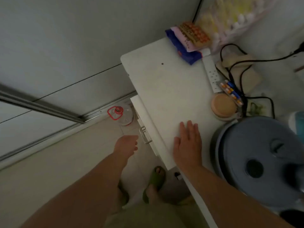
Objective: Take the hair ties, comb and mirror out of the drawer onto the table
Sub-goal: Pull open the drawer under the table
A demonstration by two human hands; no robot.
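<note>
A white table [166, 89] stands against the wall, with a white drawer [144, 117] under its left edge. The drawer looks shut, so its contents are hidden; no hair ties, comb or mirror show. A metal handle [144, 134] sticks out from the drawer front. My left hand [127, 144] hovers just left of the handle, fingers loosely curled, holding nothing. My right hand [188, 143] lies flat on the tabletop near its front edge, fingers spread.
On the table's far side lie snack packets [187, 40], a white power strip [211, 73] with black cables, blister packs [230, 91] and a round tan-lidded jar [223, 106]. A blue-lidded pot [256, 162] stands at right. A clear bottle [122, 115] sits on the floor.
</note>
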